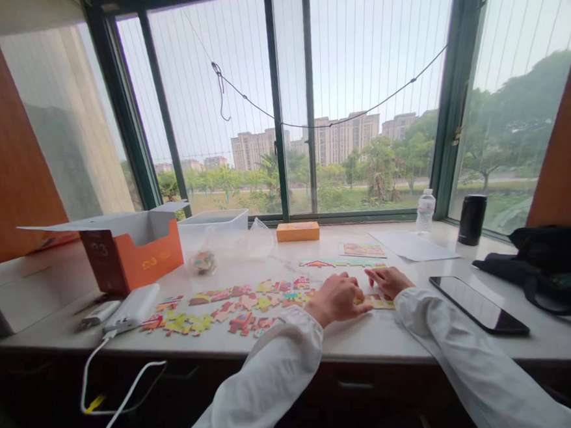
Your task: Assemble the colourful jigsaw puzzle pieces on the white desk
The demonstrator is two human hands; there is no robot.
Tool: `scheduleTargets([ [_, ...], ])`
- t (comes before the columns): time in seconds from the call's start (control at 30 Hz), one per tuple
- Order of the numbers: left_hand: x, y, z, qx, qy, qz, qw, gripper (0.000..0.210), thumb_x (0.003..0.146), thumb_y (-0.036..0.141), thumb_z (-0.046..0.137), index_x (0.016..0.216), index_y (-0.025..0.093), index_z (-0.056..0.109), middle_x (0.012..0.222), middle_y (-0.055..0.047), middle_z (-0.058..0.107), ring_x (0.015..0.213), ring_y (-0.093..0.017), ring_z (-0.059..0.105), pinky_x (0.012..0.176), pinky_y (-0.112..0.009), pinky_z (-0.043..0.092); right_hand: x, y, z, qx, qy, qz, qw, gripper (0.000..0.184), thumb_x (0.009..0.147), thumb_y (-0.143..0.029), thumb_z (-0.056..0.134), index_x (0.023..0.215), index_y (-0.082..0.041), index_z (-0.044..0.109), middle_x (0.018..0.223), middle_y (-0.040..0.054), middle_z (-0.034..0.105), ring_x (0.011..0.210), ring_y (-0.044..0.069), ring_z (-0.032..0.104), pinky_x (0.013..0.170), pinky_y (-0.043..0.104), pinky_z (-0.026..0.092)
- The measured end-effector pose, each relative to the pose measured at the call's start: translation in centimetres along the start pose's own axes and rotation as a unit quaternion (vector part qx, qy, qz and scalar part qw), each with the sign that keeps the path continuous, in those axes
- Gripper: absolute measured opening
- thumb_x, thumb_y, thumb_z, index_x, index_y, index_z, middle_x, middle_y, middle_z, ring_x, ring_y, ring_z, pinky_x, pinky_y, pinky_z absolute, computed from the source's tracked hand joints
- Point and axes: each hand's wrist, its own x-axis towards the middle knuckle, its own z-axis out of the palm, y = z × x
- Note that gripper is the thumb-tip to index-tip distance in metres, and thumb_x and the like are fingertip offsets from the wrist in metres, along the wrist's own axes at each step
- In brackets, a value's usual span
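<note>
My left hand [339, 298] rests low over the tabletop with its fingers bent around a yellowish puzzle piece [359, 302], at the left end of a joined puzzle strip [381, 303]. Just beyond it, my right hand [390, 281] reaches in from the right, fingers loosely stretched and apart, with nothing visible in them. Behind both hands lies another joined strip of puzzle border [318, 264] with red and green on it. To the left, several loose puzzle pieces [245, 302] in yellow, pink and red are spread out. A small picture card [362, 250] lies farther back.
An open orange box [153, 257], a white charger with a cable [132, 307], a clear plastic tub [216, 221] and a bag of pieces [204, 262] stand left. An orange carton [298, 232] is behind. Right are paper [415, 246], a bottle [425, 211], a black cup [471, 219] and a tablet [477, 304].
</note>
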Motion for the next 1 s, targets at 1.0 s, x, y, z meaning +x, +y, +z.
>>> scheduleTargets([
  [1.0, -1.1, 4.1, -2.3, 0.017, 0.008, -0.179, 0.984, 0.035, 0.089, 0.031, 0.046, 0.111, 0.019, 0.070, 0.103, -0.013, 0.071, 0.102, -0.027, 0.060, 0.086, -0.041, 0.052, -0.1, 0.9, 0.6, -0.061, 0.040, -0.086, 0.994, 0.055, 0.092, -0.062, 0.032, 0.066, -0.025, 0.063, 0.074, 0.0050, 0.070, 0.072, 0.023, 0.064, 0.070, 0.034, 0.042],
])
